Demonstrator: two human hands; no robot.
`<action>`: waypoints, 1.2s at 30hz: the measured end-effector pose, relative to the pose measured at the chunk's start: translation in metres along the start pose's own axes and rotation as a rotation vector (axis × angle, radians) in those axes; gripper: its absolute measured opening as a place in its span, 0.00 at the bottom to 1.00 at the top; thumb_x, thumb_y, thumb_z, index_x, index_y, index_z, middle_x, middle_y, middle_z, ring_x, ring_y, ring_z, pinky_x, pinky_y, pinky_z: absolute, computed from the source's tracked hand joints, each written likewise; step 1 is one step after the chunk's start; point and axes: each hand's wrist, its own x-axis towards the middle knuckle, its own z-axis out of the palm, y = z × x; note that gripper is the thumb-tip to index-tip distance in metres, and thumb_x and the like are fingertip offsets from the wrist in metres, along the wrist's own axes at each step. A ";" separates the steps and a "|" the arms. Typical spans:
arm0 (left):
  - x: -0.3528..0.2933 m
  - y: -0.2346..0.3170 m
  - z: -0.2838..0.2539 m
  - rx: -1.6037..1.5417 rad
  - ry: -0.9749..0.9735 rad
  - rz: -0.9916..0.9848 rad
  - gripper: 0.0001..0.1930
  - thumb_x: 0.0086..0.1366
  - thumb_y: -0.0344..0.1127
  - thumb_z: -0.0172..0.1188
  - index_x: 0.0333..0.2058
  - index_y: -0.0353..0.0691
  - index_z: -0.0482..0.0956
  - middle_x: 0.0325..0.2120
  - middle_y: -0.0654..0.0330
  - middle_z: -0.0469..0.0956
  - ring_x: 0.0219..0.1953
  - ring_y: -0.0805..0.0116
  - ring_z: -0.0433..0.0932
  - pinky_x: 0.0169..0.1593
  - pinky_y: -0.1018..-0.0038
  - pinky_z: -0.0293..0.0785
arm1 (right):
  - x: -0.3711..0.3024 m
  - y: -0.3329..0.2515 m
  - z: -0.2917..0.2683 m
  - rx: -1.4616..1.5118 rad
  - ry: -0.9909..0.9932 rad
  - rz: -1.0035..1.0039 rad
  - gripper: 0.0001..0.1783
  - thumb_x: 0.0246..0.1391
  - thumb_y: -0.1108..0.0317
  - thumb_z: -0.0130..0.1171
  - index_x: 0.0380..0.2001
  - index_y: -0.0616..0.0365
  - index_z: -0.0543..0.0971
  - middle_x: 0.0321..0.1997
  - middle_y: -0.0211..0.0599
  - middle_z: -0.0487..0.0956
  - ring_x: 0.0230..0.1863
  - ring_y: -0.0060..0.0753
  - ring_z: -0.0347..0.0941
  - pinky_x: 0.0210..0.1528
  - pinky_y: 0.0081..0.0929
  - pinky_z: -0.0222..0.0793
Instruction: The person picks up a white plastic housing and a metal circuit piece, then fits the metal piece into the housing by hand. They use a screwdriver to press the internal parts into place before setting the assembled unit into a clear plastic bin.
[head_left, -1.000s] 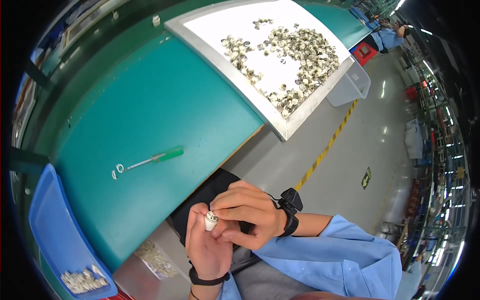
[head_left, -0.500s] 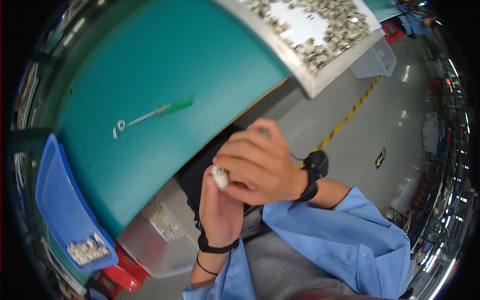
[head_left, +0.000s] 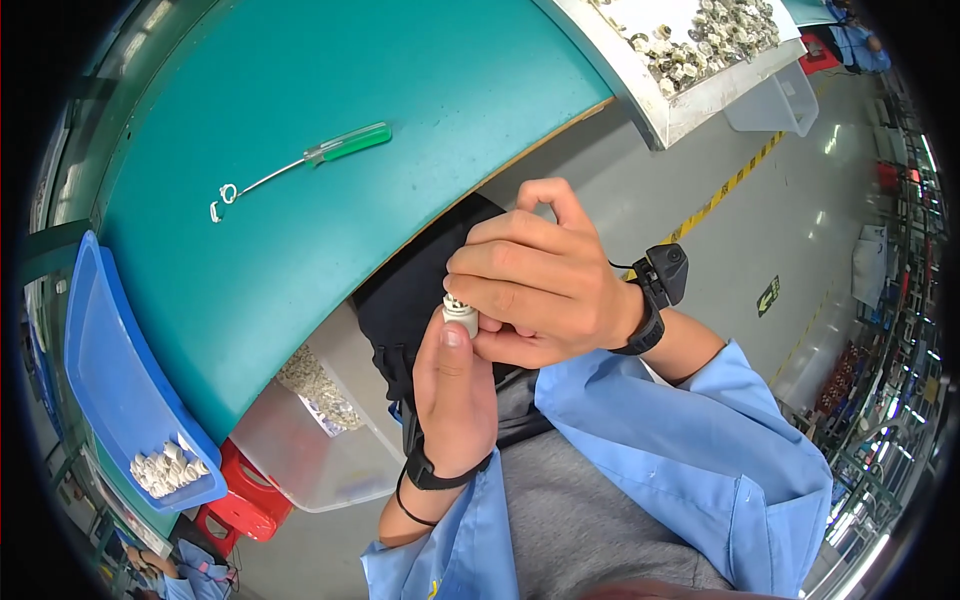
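A small white cylindrical part [head_left: 460, 318], with metal bits showing at its top, sits between my two hands in front of my body. My left hand [head_left: 458, 405] is closed round its lower end, the thumb pressed on its side. From the right, my right hand [head_left: 550, 285] pinches at its upper end, and the curled fingers partly cover the top. A screwdriver with a green and clear handle [head_left: 350, 144] lies on the green table [head_left: 300, 250]. Two small pale rings [head_left: 228, 194] are by its tip.
A blue bin [head_left: 120, 350] at the left holds several white parts [head_left: 168, 470]. Small metal parts [head_left: 740, 30] fill a metal-edged tray [head_left: 690, 112] at the upper right. Below the table edge stand a clear plastic box [head_left: 345, 480] and a red stool [head_left: 245, 495].
Both hands have moved up in the picture with the white part between them. My right fingers now cover more of its top. The view has shifted slightly.
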 end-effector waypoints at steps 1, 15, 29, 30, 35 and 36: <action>0.000 -0.001 0.001 -0.021 0.071 0.008 0.23 0.79 0.47 0.38 0.51 0.29 0.68 0.44 0.56 0.71 0.47 0.67 0.71 0.55 0.71 0.66 | -0.001 0.000 0.002 -0.008 0.002 0.001 0.16 0.35 0.68 0.67 0.33 0.57 0.82 0.36 0.32 0.82 0.35 0.33 0.78 0.40 0.36 0.60; 0.012 0.002 -0.016 -0.041 0.030 0.030 0.20 0.78 0.45 0.42 0.47 0.30 0.70 0.41 0.54 0.73 0.46 0.66 0.72 0.54 0.70 0.67 | -0.003 0.003 0.011 0.181 -0.050 0.140 0.20 0.37 0.71 0.69 0.39 0.58 0.81 0.41 0.35 0.81 0.37 0.36 0.79 0.45 0.36 0.62; 0.026 0.000 -0.042 -0.012 0.044 0.141 0.21 0.79 0.47 0.40 0.47 0.31 0.71 0.41 0.54 0.73 0.46 0.65 0.71 0.55 0.69 0.66 | -0.011 0.001 0.053 0.214 0.088 0.305 0.14 0.46 0.66 0.72 0.35 0.58 0.79 0.28 0.27 0.79 0.26 0.30 0.74 0.32 0.27 0.68; 0.026 0.000 -0.042 -0.013 0.044 0.142 0.21 0.79 0.47 0.40 0.47 0.31 0.71 0.41 0.54 0.73 0.46 0.65 0.71 0.55 0.69 0.66 | -0.011 0.002 0.053 0.213 0.087 0.304 0.14 0.46 0.66 0.72 0.35 0.58 0.79 0.28 0.27 0.79 0.26 0.30 0.74 0.32 0.27 0.68; 0.028 0.002 -0.040 0.001 0.066 0.140 0.20 0.79 0.45 0.40 0.46 0.31 0.72 0.39 0.55 0.74 0.45 0.66 0.72 0.54 0.69 0.66 | -0.013 0.005 0.056 0.208 0.039 0.294 0.13 0.48 0.66 0.71 0.35 0.59 0.80 0.25 0.29 0.78 0.24 0.32 0.73 0.31 0.29 0.68; 0.028 0.004 -0.038 0.011 0.092 0.134 0.20 0.79 0.44 0.40 0.46 0.31 0.72 0.38 0.56 0.74 0.44 0.67 0.72 0.53 0.70 0.67 | -0.012 0.004 0.057 0.211 0.045 0.299 0.13 0.48 0.66 0.71 0.34 0.59 0.80 0.25 0.29 0.78 0.23 0.33 0.73 0.30 0.29 0.68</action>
